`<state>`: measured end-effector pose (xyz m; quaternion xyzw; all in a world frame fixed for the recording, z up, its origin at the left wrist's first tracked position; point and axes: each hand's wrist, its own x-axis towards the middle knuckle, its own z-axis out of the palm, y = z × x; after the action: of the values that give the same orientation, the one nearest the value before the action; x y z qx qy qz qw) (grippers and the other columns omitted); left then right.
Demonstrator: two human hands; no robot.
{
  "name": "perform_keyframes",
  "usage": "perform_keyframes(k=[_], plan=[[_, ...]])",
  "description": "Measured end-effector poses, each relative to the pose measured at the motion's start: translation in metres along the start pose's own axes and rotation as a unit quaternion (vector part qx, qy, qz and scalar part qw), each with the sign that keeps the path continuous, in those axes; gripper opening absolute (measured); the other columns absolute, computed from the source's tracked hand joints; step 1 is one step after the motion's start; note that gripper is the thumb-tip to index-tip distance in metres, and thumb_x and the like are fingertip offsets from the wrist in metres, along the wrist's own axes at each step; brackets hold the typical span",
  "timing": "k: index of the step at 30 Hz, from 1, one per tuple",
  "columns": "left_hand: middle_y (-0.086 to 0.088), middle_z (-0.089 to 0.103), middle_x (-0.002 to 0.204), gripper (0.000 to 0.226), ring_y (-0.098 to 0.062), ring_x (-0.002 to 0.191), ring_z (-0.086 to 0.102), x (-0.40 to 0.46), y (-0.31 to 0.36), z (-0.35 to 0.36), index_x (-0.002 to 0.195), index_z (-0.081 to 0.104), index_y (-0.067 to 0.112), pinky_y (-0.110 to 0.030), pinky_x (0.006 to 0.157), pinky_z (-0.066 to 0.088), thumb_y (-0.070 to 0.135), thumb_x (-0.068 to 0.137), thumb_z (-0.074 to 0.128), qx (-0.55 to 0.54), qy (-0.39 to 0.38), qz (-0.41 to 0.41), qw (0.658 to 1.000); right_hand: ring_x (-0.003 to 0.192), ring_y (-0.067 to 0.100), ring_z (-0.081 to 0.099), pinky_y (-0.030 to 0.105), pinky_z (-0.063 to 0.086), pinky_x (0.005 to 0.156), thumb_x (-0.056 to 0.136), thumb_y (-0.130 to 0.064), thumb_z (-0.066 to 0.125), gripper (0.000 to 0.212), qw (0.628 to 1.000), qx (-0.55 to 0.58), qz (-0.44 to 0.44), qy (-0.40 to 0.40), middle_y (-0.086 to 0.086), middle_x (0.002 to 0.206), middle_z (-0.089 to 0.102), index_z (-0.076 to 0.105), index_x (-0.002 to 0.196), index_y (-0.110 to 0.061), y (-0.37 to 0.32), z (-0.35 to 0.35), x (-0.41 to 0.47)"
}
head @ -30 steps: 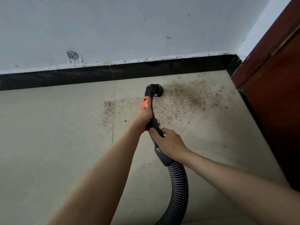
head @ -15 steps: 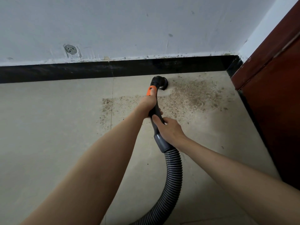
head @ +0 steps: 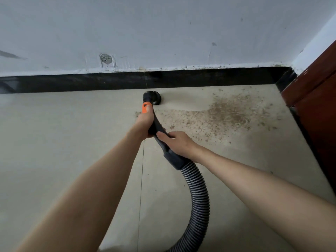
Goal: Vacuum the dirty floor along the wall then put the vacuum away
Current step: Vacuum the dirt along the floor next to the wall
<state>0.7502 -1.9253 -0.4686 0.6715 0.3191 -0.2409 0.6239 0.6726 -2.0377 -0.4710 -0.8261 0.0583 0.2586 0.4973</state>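
Observation:
A black vacuum handle (head: 157,125) with an orange button (head: 145,107) ends in a round black nozzle (head: 152,97) that sits on the beige tile floor just in front of the black baseboard (head: 109,82). My left hand (head: 144,124) grips the handle near the orange button. My right hand (head: 177,142) grips it lower, just above the ribbed grey hose (head: 199,200), which curves down out of view. A patch of brown dirt (head: 225,114) spreads on the floor to the right of the nozzle. The vacuum body is out of view.
A white wall (head: 163,33) with a small round fitting (head: 105,58) rises behind the baseboard. A dark red wooden door or cabinet (head: 316,99) stands at the right, closing the corner. Beige tile floor (head: 54,142) stretches to the left.
The nozzle has moved away from me to the baseboard and a little left, leaving a clean strip of floor behind it. Both hands kept their grip on the handle.

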Motion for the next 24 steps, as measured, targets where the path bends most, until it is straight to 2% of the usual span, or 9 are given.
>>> perform_keyframes(k=[3, 7, 10, 13, 18, 21, 24], plan=[[-0.014, 0.054, 0.094, 0.059, -0.031, 0.082, 0.058, 0.001, -0.006, -0.024, 0.121, 0.039, 0.005, -0.039, 0.068, 0.05, 0.057, 0.096, 0.03, -0.015, 0.002, -0.011, 1.0, 0.065, 0.015, 0.053, 0.028, 0.039, 0.062, 0.095, -0.053, 0.05, 0.047, 0.999, -0.024, -0.014, -0.023, 0.0, 0.067, 0.055, 0.051, 0.064, -0.017, -0.008, 0.011, 0.001], [-0.009, 0.051, 0.085, 0.05, -0.025, 0.073, 0.054, 0.002, -0.012, -0.054, 0.112, 0.045, 0.007, -0.035, 0.06, 0.048, 0.052, 0.095, 0.032, -0.029, 0.029, -0.023, 0.999, 0.08, 0.019, 0.059, 0.031, 0.045, 0.073, 0.094, -0.056, 0.048, 0.045, 0.995, -0.078, -0.03, -0.05, -0.001, 0.076, 0.06, 0.057, 0.073, -0.017, -0.019, 0.028, 0.003], [-0.013, 0.054, 0.095, 0.054, -0.03, 0.084, 0.058, 0.004, -0.017, -0.068, 0.116, 0.044, 0.006, -0.037, 0.063, 0.05, 0.054, 0.094, 0.033, -0.044, 0.06, -0.028, 0.997, 0.079, 0.018, 0.057, 0.03, 0.042, 0.072, 0.095, -0.055, 0.047, 0.044, 0.991, -0.106, -0.038, -0.069, -0.004, 0.074, 0.058, 0.056, 0.072, -0.019, -0.026, 0.037, 0.001], [-0.014, 0.055, 0.099, 0.054, -0.031, 0.089, 0.057, 0.004, -0.029, -0.08, 0.117, 0.044, 0.005, -0.037, 0.061, 0.049, 0.053, 0.094, 0.034, -0.052, 0.081, -0.028, 0.995, 0.087, 0.022, 0.061, 0.034, 0.047, 0.081, 0.095, -0.057, 0.046, 0.046, 0.987, -0.128, -0.033, -0.09, 0.002, 0.085, 0.063, 0.06, 0.084, -0.015, -0.028, 0.044, -0.002], [-0.016, 0.056, 0.104, 0.057, -0.035, 0.098, 0.059, 0.001, -0.05, -0.085, 0.115, 0.045, 0.006, -0.043, 0.077, 0.053, 0.056, 0.092, 0.033, -0.071, 0.09, -0.023, 0.993, 0.089, 0.028, 0.063, 0.034, 0.05, 0.081, 0.095, -0.057, 0.04, 0.051, 0.973, -0.194, -0.003, -0.125, 0.011, 0.095, 0.067, 0.059, 0.091, -0.01, -0.028, 0.056, -0.005], [-0.018, 0.058, 0.11, 0.061, -0.036, 0.103, 0.059, -0.002, -0.054, -0.083, 0.118, 0.046, 0.005, -0.039, 0.068, 0.051, 0.058, 0.093, 0.03, -0.051, 0.096, -0.024, 0.994, 0.091, 0.029, 0.065, 0.039, 0.052, 0.089, 0.095, -0.062, 0.034, 0.061, 0.972, -0.2, -0.006, -0.124, 0.013, 0.096, 0.07, 0.06, 0.097, -0.007, -0.023, 0.061, -0.004], [-0.017, 0.058, 0.112, 0.067, -0.034, 0.103, 0.059, -0.005, -0.058, -0.079, 0.126, 0.045, 0.005, -0.037, 0.066, 0.049, 0.061, 0.093, 0.027, -0.035, 0.1, -0.027, 0.994, 0.088, 0.028, 0.067, 0.041, 0.052, 0.089, 0.094, -0.065, 0.031, 0.064, 0.972, -0.203, -0.006, -0.12, 0.012, 0.091, 0.071, 0.06, 0.095, -0.008, -0.016, 0.062, -0.008]])
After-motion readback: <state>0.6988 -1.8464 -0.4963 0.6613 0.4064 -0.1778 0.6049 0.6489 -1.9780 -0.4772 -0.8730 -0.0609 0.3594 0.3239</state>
